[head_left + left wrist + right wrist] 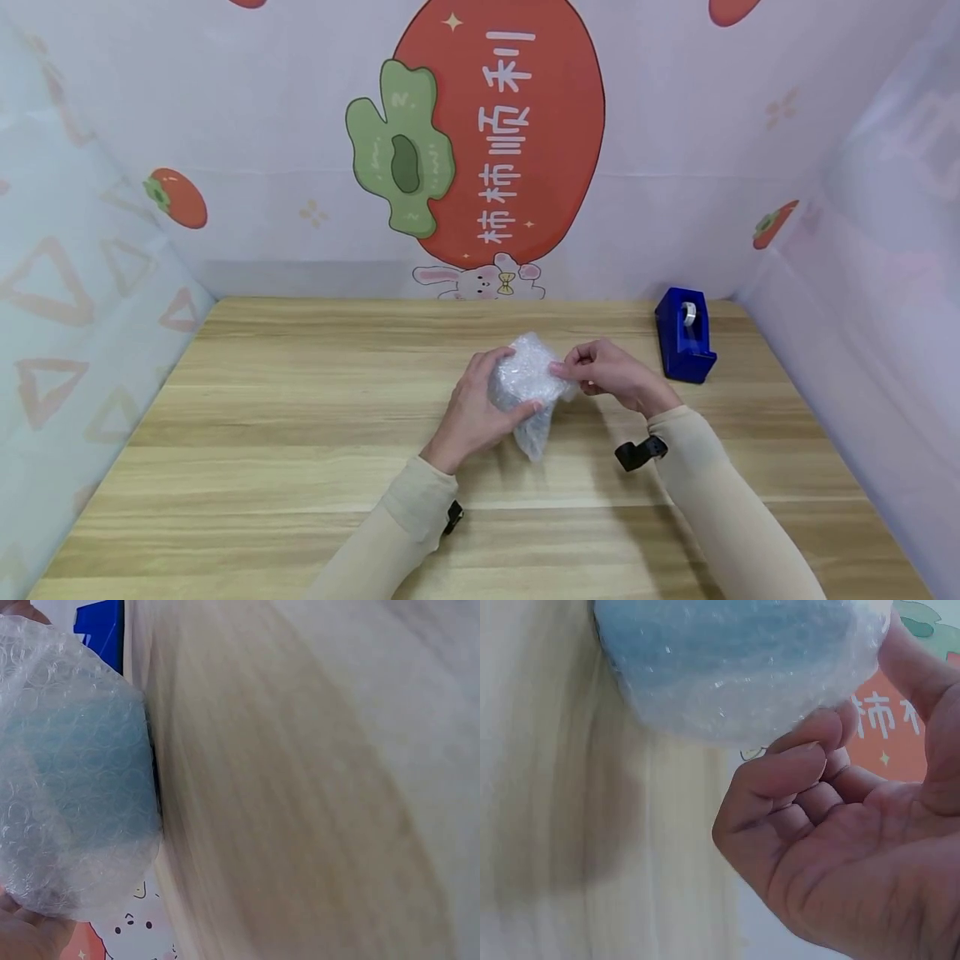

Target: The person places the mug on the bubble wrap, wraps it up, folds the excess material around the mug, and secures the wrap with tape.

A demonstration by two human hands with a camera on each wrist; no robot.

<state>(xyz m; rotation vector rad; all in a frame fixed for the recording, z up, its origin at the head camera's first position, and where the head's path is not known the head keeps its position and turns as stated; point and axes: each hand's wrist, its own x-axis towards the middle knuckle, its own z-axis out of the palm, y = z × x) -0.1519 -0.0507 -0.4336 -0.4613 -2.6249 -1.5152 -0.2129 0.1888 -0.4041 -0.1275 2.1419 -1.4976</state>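
Note:
A bundle of clear bubble wrap (531, 377) stands near the middle of the table, with a pointed flap hanging toward the near side. Through the plastic, a pale blue object (94, 772) shows in both wrist views; its kind is blurred by the bubbles. My left hand (474, 410) grips the bundle from the left, fingers over the far side and thumb on the near side. At the right edge, my right hand (613, 372) pinches the wrap between thumb and curled fingers. In the right wrist view, those fingers (795, 769) lie right at the wrap's rim.
A blue tape dispenser (686, 337) with a roll of tape stands at the back right of the wooden table (300, 433). Printed cloth walls (285, 100) rise at the back and on both sides. Each wrist carries a small black camera.

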